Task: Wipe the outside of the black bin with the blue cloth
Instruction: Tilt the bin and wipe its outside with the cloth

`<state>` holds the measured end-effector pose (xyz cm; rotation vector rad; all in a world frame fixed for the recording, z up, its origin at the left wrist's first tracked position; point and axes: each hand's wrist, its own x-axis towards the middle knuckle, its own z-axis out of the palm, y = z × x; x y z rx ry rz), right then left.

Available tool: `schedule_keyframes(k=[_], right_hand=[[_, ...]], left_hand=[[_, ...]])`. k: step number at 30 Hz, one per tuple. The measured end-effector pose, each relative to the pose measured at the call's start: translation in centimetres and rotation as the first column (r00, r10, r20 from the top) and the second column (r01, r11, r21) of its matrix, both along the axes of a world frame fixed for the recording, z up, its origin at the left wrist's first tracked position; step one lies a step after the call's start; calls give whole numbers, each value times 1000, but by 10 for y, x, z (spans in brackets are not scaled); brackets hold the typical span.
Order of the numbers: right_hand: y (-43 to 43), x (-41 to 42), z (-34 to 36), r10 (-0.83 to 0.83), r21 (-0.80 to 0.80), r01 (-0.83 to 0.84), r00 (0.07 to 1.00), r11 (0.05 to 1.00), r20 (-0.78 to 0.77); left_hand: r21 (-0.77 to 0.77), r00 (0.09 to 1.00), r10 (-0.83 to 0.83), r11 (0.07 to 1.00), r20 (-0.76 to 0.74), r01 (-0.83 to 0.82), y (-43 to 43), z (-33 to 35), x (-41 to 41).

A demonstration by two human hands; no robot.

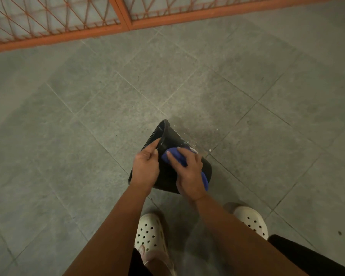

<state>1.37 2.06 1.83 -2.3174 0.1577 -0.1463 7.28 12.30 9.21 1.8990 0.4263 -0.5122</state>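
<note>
On the grey tiled floor, just ahead of your feet and well short of its far edge, the black bin is tipped over at a slant, its open mouth turned to the left and away from you and its base toward you on the right. Your left hand grips the bin at the rim: the fingers curl over the lip into the mouth, with one finger laid along the rim's edge. Your right hand lies on top of the blue cloth, fingers spread and fairly straight, pressing it against the bin's outer wall on the upward-facing side. The cloth is bunched under your palm, with one end showing past your fingertips close to the rim and the other end peeking out by your wrist on the right. Your two hands are near each other but apart, with a strip of the bin's dark wall between them. Small white specks dot the floor right beside the bin on its far right side, and that patch of tile looks darker than the rest. Your white clogs stand on the floor nearest you, one under each forearm. Along the floor's far edge runs an orange metal gate with a lattice of thin bars.
</note>
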Motion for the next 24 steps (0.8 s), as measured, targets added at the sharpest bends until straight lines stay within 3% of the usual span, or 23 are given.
schedule_keyframes(k=[4,7,9,12,14,17,24], right_hand=[[5,8,6,-12,-1,12,991,1000,133],[5,22,15,-167,109,165,986,980,14],[0,30,17,-217,81,223,973,972,-73],[0,22,9,-155,60,153,987,986,35],[6,15,8,-188,156,179,981,972,48],[4,20,11,-136,89,131,989,987,54],[-9,39,13,-264,94,284,946,954,-186]], left_hand=[[-79,1000,2,997,4,-1,-4,4,1],[-90,1000,17,996,2,-16,-5,4,3],[-76,1000,18,997,4,-18,-5,2,1],[-83,1000,17,996,7,-16,-4,1,-1],[-103,1000,5,995,7,-4,-3,1,-1],[-128,1000,-8,992,19,11,-1,2,-2],[-83,997,-32,996,73,38,-1,-5,-8]])
